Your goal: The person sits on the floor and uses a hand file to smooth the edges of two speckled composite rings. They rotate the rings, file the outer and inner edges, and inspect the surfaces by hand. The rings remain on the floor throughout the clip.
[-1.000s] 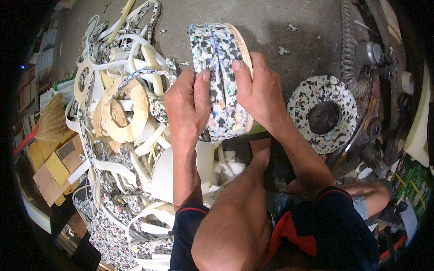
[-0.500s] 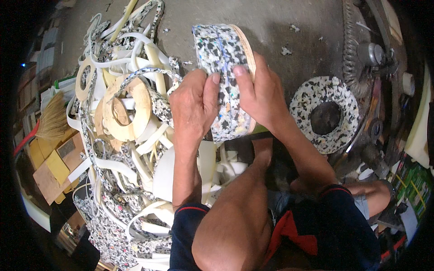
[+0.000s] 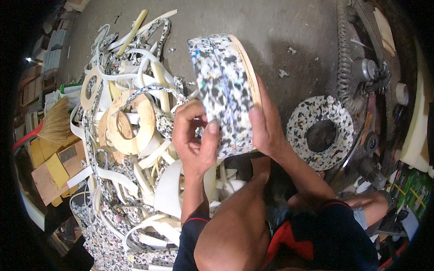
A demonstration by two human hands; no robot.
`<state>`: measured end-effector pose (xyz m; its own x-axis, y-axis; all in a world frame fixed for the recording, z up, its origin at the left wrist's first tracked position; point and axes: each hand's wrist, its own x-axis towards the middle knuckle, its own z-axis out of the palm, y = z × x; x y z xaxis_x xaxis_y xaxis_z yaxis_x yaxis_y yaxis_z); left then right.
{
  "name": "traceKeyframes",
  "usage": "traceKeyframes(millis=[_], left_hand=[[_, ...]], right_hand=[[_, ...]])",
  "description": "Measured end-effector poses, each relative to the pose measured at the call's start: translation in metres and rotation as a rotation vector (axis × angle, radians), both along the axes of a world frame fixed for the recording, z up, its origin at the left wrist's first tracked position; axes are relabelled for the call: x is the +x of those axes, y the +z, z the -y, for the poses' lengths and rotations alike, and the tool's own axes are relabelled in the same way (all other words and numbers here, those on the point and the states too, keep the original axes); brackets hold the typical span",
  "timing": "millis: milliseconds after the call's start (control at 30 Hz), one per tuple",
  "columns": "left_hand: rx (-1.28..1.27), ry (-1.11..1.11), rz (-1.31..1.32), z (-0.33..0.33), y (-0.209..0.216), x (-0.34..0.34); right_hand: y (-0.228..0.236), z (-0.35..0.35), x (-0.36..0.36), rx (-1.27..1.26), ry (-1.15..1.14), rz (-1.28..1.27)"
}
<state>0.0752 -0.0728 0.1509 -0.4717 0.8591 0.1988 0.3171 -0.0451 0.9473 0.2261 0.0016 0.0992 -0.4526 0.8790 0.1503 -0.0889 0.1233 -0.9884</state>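
A thick ring of black-and-white speckled foam (image 3: pixel 221 90) is held up on its side in front of me, with a faint blue line round its outer face. Along its right edge runs a pale wooden disc (image 3: pixel 242 52). My right hand (image 3: pixel 267 122) grips that wooden side, its thumb near the rim and the fingers behind. At the lower left edge is my left hand (image 3: pixel 195 137), fingers loosely curled and thumb lying against the foam; its exact hold is partly hidden. A flatter speckled foam ring (image 3: pixel 296 131) lies on the floor to the right.
A heap of white and speckled foam strips (image 3: pixel 122 176) covers the floor at left, with pale wooden rings (image 3: pixel 147 119) on it. Beyond are a straw broom (image 3: pixel 54 124) and yellow and tan boards (image 3: pixel 49 169). A coiled hose (image 3: pixel 346 54) and metal machine parts (image 3: pixel 364 70) line the right.
The held foam ring has come slightly lower and turned a little. My left hand has slid down along its edge, fingers loosening. My right hand has moved lower on the wooden side.
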Motion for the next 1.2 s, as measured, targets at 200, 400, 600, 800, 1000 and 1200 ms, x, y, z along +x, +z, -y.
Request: traceKeyframes(millis=[200, 400, 600, 800, 1000, 1200], left_hand=[[-0.121, 0.050, -0.062, 0.001, -0.024, -0.008], [-0.157, 0.281, -0.087, -0.017, -0.014, 0.005], [-0.370, 0.239, -0.290, -0.046, 0.010, 0.000], [-0.379, 0.210, -0.391, -0.039, 0.008, -0.001], [-0.352, 0.150, -0.427, -0.036, 0.008, -0.008], [-0.320, 0.016, -0.473, -0.029, 0.010, -0.009]], right_hand=[[-0.026, 0.012, 0.010, 0.123, -0.003, 0.083], [-0.019, -0.005, 0.000, 0.083, -0.157, 0.079], [0.009, -0.024, -0.020, 0.045, -0.213, 0.251], [0.005, -0.024, -0.029, 0.156, -0.275, 0.324], [0.009, -0.019, -0.030, 0.159, -0.276, 0.335], [0.006, -0.018, -0.022, 0.226, -0.183, 0.331]])
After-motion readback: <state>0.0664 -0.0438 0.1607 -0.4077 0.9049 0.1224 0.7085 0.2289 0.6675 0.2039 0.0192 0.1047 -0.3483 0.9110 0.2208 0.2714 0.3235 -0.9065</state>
